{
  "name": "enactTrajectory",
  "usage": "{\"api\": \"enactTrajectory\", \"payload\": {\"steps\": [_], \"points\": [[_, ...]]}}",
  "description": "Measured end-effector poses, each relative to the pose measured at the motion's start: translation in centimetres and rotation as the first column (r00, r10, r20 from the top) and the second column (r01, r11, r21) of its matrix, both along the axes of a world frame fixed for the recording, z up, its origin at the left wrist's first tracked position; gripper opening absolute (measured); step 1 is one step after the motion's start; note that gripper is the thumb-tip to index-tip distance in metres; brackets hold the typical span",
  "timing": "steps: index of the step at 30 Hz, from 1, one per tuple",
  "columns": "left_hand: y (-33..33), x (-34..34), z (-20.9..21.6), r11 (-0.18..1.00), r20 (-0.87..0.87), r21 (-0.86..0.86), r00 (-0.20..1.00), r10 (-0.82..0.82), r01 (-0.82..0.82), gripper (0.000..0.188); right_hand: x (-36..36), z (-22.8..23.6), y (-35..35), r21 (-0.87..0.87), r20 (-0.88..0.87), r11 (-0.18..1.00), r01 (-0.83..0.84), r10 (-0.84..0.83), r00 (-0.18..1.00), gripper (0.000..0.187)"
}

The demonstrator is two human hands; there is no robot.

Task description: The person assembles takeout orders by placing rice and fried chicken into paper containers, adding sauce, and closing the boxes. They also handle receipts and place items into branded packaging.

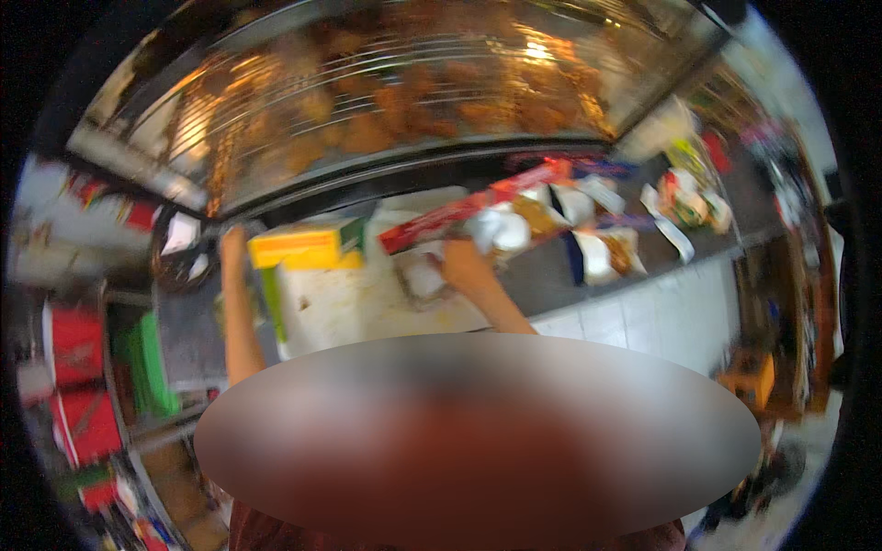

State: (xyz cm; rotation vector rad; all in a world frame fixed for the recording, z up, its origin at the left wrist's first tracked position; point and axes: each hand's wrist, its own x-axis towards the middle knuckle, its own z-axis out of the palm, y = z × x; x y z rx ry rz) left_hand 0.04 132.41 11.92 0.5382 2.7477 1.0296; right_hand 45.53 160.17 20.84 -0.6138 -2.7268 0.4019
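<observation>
My left hand [235,246] reaches to the left end of a yellow box [308,246] with a green side; its fingers are blurred, and I cannot tell whether it touches anything. My right hand [466,264] is beside a clear container or bag with something white in it [423,276], its fingers smeared and partly hidden. Both are over a pale, stained board [340,308] on the dark counter. A long red box [473,204] slants across the board's far right corner. Just beyond my right hand are white round items [501,228] and a packet of brown food [540,216].
A lit glass display case [395,92] with racks of browned food stands along the counter's far side. Farther right lie another packet of brown food [611,255] and a bag of mixed items [682,200]. Red boxes [75,344] and a green crate [152,363] are at left.
</observation>
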Motion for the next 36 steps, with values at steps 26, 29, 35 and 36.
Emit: {"api": "enactTrajectory", "payload": {"steps": [26, 29, 35, 36], "points": [[23.7, 45.6, 22.9, 0.812, -0.211, 0.556, 0.975, -0.07, 0.179, 0.056, 46.0, 9.6, 42.0, -0.728, -0.527, 0.56, 0.396, -0.826, 0.2, 0.027], [33.6, 56.6, 23.9, 0.875, 0.048, 0.473, 0.988, -0.145, 0.105, 0.055, 49.8, 9.3, 47.6, -0.686, -0.506, 0.561, 0.463, -0.825, 0.25, 0.028], [52.2, 71.1, 19.2, 0.5, 0.316, 0.634, 0.392, -0.864, 0.59, 0.025, 55.0, 4.6, 53.6, -0.229, -0.474, 0.522, 0.822, -0.797, 0.374, 0.024], [54.7, 72.9, 17.5, 0.445, 0.286, 0.547, 0.341, -0.896, 0.709, 0.026, 55.3, 3.6, 54.2, -0.131, -0.456, 0.496, 0.858, -0.799, 0.392, 0.03]]}}
